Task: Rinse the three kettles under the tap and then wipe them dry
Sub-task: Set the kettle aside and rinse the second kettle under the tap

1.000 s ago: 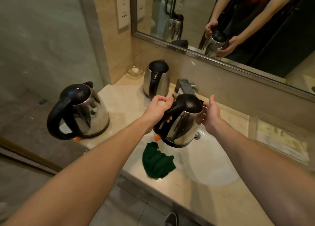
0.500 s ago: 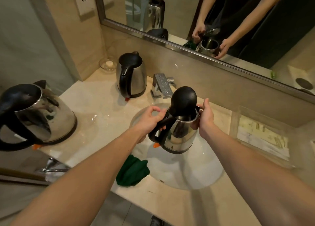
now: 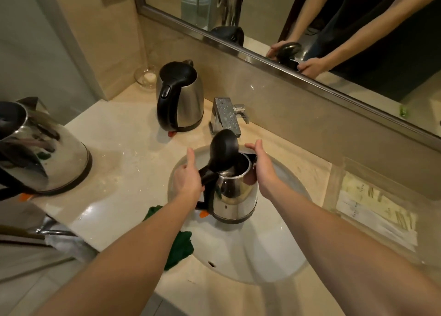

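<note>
Over the white sink (image 3: 281, 251) I hold a steel kettle (image 3: 235, 196) with its black lid (image 3: 223, 150) flipped up. My left hand (image 3: 187, 178) grips its black handle. My right hand (image 3: 262, 170) rests flat against the kettle's right side near the rim. The chrome tap (image 3: 225, 115) stands just behind the kettle; no water shows. A second kettle (image 3: 180, 96) with its lid down stands on the counter left of the tap. A third kettle (image 3: 40, 148) stands at the far left, partly cut off. A green cloth (image 3: 180, 246) lies at the sink's front left rim, partly under my left arm.
A small glass dish (image 3: 146, 77) sits in the back corner by the wall. A clear tray with paper packets (image 3: 374, 210) lies on the counter to the right. A mirror (image 3: 310, 17) runs along the back wall and reflects my arms. The marble counter (image 3: 124, 148) drops off at the front.
The kettle has come down closer to the sink under the tap and its lid has opened from shut to fully up. The view has shifted right and downward.
</note>
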Demonstrator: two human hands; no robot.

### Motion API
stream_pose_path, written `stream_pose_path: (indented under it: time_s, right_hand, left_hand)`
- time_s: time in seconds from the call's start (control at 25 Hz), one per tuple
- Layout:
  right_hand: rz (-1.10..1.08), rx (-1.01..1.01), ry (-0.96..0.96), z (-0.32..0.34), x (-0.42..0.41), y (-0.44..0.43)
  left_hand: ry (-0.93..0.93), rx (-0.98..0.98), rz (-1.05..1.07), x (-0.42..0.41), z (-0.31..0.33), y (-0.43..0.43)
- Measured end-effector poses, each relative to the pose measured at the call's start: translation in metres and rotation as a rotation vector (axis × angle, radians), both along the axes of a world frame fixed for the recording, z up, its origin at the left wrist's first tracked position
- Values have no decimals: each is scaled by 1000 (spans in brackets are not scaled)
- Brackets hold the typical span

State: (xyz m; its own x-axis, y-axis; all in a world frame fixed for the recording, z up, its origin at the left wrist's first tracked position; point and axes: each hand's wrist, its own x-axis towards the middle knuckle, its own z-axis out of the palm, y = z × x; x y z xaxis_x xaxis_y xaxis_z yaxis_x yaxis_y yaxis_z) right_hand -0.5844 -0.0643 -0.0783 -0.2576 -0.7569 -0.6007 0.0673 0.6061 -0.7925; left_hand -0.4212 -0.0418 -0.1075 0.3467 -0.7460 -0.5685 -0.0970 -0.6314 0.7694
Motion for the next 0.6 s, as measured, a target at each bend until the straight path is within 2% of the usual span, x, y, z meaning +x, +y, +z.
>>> stream_pose_path:
  time_s: [0.32,0.44,0.6]
  right_hand:
    - [166,-51,33,4,2,-54]
    - [177,-80,34,7,-1,-66]
    - [140,-67,11,7,-3,-69]
  left_hand:
    - [103,29,134,-2,-17,-38]
    - [164,9,153,-6,-16,-51]
    - [144,-7,133,-8,-21,-60]
